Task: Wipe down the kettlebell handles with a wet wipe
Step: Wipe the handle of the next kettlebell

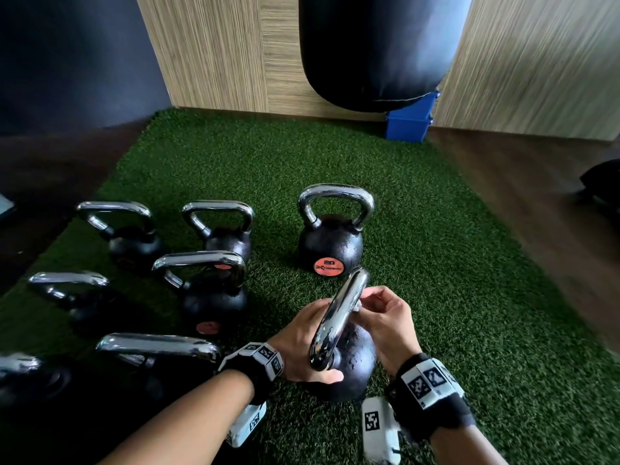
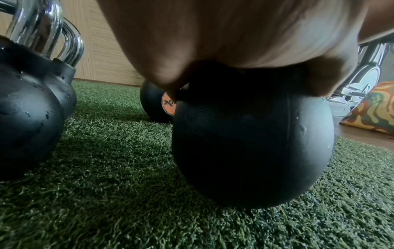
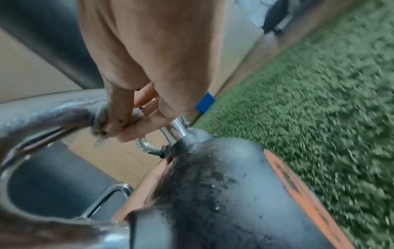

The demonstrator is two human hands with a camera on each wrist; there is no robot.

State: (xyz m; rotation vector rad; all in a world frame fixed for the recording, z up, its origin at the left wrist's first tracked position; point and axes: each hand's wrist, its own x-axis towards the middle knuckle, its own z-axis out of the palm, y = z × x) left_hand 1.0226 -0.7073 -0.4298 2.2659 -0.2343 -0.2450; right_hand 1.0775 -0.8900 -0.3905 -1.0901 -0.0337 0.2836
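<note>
The nearest kettlebell (image 1: 352,360) stands on the green turf; it has a black body and a chrome handle (image 1: 339,317). My left hand (image 1: 305,340) grips the top of the body at the handle's near leg, with the thumb lying on the black ball. In the left wrist view the palm (image 2: 234,42) covers the top of the ball (image 2: 251,143). My right hand (image 1: 375,308) pinches a small grey-white wet wipe (image 1: 357,305) against the handle's upper bar. The right wrist view shows the wipe (image 3: 99,125) bunched under the fingertips (image 3: 119,124) on the handle (image 3: 53,114).
Several other chrome-handled kettlebells stand to the left, and one with an orange label (image 1: 330,243) stands just beyond. The turf mat (image 1: 453,263) lies on a dark wooden floor. A black punching bag (image 1: 379,45) hangs ahead above a blue box (image 1: 409,124).
</note>
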